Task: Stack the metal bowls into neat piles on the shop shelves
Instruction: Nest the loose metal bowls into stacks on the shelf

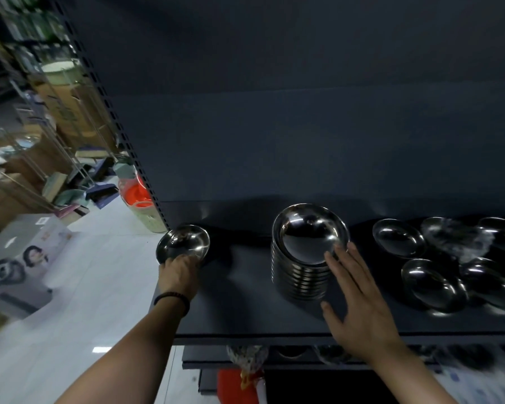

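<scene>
In the lower right of the frame the right grip (362, 304) is spreading straight, open fingers against the side and rim of the pile of bowls (302, 275), which is standing mid-frame on the dark shelf (245, 310). At lower left the left grip (179, 272) is curling round the near rim of a single bowl (183, 243), holding it at the shelf's left end. Further right, loose bowls (398, 237) are lying scattered and unstacked. Such thin steel is probably feeling light, stiff and slick, so pinching the rim is looking wisest, with the other grip steadying the pile while nesting.
</scene>
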Demonstrator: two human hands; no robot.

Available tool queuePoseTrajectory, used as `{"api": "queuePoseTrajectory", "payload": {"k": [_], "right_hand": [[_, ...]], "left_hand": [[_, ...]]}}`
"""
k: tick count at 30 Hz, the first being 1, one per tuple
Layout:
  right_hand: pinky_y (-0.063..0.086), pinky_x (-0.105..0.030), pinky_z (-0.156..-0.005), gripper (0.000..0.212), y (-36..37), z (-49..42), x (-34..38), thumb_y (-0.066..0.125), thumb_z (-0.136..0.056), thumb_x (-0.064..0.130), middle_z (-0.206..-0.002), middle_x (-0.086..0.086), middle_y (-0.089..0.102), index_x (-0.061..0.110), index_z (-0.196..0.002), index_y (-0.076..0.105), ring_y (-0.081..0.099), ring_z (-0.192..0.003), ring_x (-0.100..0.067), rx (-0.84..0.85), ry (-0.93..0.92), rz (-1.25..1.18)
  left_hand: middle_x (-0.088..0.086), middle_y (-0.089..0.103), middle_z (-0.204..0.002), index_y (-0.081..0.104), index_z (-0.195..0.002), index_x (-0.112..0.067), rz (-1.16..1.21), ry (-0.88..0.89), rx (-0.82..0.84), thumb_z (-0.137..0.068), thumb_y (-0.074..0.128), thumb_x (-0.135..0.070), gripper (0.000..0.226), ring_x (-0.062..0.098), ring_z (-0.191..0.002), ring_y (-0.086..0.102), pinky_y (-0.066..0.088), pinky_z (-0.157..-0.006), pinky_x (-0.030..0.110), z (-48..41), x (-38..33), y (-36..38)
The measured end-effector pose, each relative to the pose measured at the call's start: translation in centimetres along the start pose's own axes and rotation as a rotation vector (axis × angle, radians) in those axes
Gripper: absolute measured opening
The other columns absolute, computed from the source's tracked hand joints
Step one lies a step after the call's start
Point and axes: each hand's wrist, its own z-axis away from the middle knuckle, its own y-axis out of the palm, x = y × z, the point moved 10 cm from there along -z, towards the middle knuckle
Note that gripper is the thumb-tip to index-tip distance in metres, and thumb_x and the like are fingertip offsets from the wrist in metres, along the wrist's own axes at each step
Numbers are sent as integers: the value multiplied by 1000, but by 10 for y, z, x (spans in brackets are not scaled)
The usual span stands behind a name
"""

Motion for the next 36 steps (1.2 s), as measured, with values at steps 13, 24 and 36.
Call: {"api": "queuePoseTrajectory", "payload": {"k": [13,24,36], "right_hand": [[31,-50,-125,95,-2,0,0,79,-84,24,-174,8,13,19,-164,30,5,-162,-20,30,-24,8],[33,-52,-123,90,-9,0,-6,74,-86,26,-173,2,19,15,-164,31,9,-162,-25,45,-132,-92],[6,3,-112,99,-28,-3,-22,70,-98,29,-173,20,-7,36,-167,0,-4,-155,11,103,122,-437]], "left_hand": [[8,64,-105,68,-117,-18,358,116,-230,-92,62,-1,31,40,-90,61,53,-74,51,40,-63,-60],[7,64,-110,68,-122,-16,437,432,-557,-103,57,-5,25,35,-94,58,50,-85,50,112,-162,-250],[-3,59,-108,71,-122,-25,328,588,-395,-96,61,-8,33,28,-100,57,52,-89,43,135,-237,-206]]}}
